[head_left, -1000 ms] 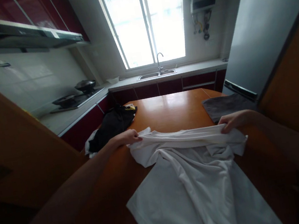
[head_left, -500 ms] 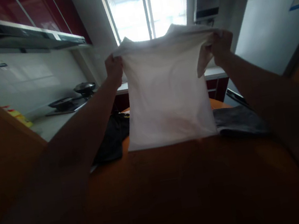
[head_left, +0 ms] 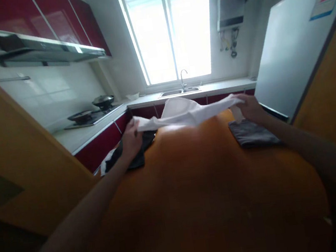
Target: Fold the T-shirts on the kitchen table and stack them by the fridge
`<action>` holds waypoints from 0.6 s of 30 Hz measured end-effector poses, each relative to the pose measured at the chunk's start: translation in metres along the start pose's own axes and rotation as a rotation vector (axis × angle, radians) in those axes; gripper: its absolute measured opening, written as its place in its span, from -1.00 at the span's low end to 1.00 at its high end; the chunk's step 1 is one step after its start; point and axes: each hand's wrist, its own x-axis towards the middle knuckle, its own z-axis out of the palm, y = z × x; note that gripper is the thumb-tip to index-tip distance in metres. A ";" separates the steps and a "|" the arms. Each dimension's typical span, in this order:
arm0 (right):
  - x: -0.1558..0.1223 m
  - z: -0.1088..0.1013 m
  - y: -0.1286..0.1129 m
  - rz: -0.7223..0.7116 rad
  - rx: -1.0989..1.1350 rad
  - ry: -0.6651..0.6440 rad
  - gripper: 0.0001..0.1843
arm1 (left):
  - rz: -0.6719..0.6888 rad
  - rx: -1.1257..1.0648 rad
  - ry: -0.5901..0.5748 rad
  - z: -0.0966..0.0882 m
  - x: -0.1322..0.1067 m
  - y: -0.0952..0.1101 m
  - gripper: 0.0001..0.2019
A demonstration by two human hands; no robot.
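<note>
We've got the white garment (head_left: 182, 118) mid-frame, held up across the far end of the orange-brown surface (head_left: 194, 172), stretched side to side and a bit saggy. Our left hand (head_left: 132, 137), left of center, pinches one end; our right hand (head_left: 249, 107), right of center, pinches the other, loose flap hanging below it. Black clothing (head_left: 137, 160) on the surface, partly behind our left forearm. Gray folded cloth (head_left: 253, 133) on the surface, right of center. Sink (head_left: 180, 91) upper center, under the window (head_left: 155, 39).
</note>
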 end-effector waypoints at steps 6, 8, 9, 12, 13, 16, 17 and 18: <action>-0.166 0.022 0.016 0.007 -0.050 -0.350 -0.56 | -0.082 0.101 -0.343 0.005 -0.175 -0.036 -0.49; -0.204 0.020 0.015 0.011 -0.081 -0.389 -0.52 | -0.060 0.211 -0.396 -0.006 -0.209 -0.035 -0.53; -0.219 0.018 0.013 -0.003 -0.083 -0.401 -0.50 | -0.052 0.267 -0.418 -0.013 -0.220 -0.031 -0.55; -0.244 0.006 0.003 -0.057 -0.086 -0.420 -0.48 | -0.048 0.385 -0.489 -0.034 -0.240 -0.016 -0.61; -0.248 0.001 -0.001 -0.072 -0.094 -0.432 -0.50 | -0.055 0.407 -0.515 -0.041 -0.243 -0.010 -0.62; -0.254 -0.017 -0.011 -0.097 -0.129 -0.508 -0.59 | -0.067 0.433 -0.626 -0.060 -0.249 0.010 -0.69; -0.256 -0.024 -0.014 -0.091 -0.143 -0.547 -0.63 | -0.067 0.431 -0.676 -0.067 -0.249 0.015 -0.71; -0.259 -0.030 -0.017 -0.074 -0.159 -0.590 -0.68 | -0.068 0.416 -0.736 -0.073 -0.249 0.021 -0.72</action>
